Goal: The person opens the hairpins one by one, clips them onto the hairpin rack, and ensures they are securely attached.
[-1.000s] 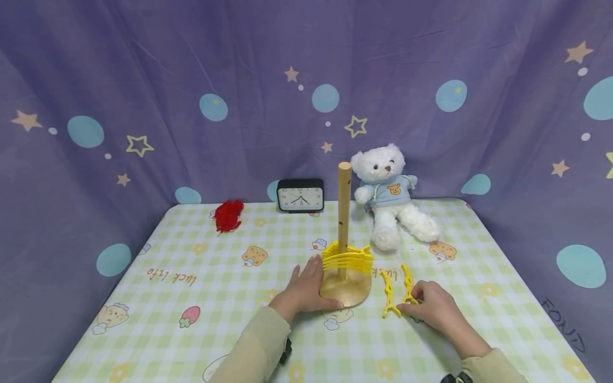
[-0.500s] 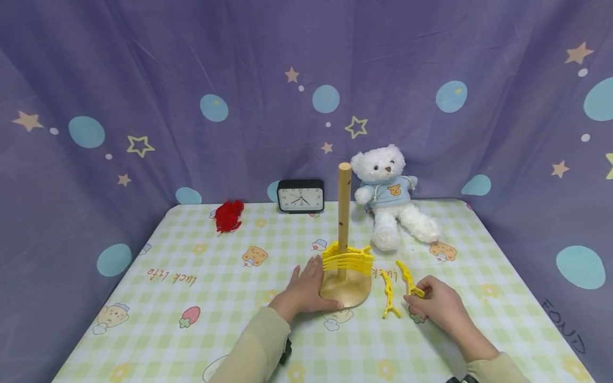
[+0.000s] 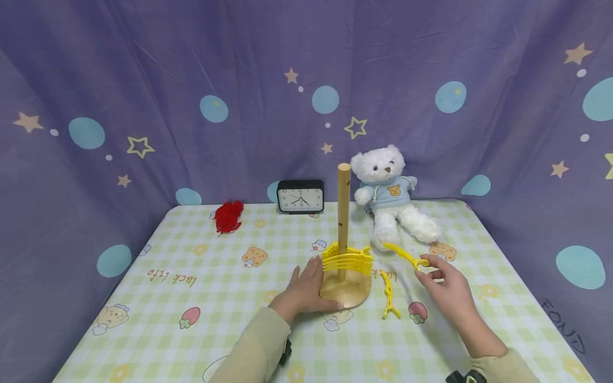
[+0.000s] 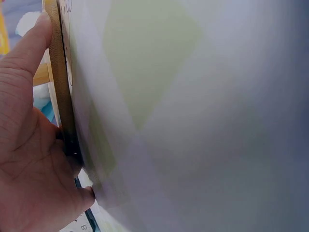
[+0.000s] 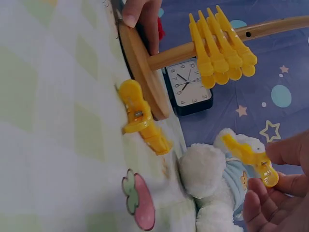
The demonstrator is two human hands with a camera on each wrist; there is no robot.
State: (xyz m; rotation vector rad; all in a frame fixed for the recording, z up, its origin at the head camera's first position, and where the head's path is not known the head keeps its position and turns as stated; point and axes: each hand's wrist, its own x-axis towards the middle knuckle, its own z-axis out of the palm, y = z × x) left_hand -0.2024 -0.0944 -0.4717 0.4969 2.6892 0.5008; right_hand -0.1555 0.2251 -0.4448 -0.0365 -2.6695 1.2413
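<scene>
A wooden stand (image 3: 343, 213) with a round base and upright post is near the table's middle. Several yellow hair clips (image 3: 348, 262) are stacked around its lower post. My left hand (image 3: 303, 291) holds the base's left side, thumb at the front edge; in the left wrist view, the thumb (image 4: 30, 48) lies along the rim. My right hand (image 3: 449, 293) pinches another yellow hair clip (image 3: 402, 253) by its handle end, raised off the table, its long end pointing left. A loose yellow hair clip (image 3: 389, 295) lies on the cloth between stand and right hand.
Behind the stand sit a black alarm clock (image 3: 300, 197) and a white teddy bear (image 3: 390, 186) in a blue top. A red bundle (image 3: 228, 217) lies at the back left. A purple curtain (image 3: 258, 96) hangs behind the checked tablecloth (image 3: 158, 319).
My right hand has lifted one hair clip off the cloth and moved it up and away, turning its long end toward the left. The left hand stays on the base.
</scene>
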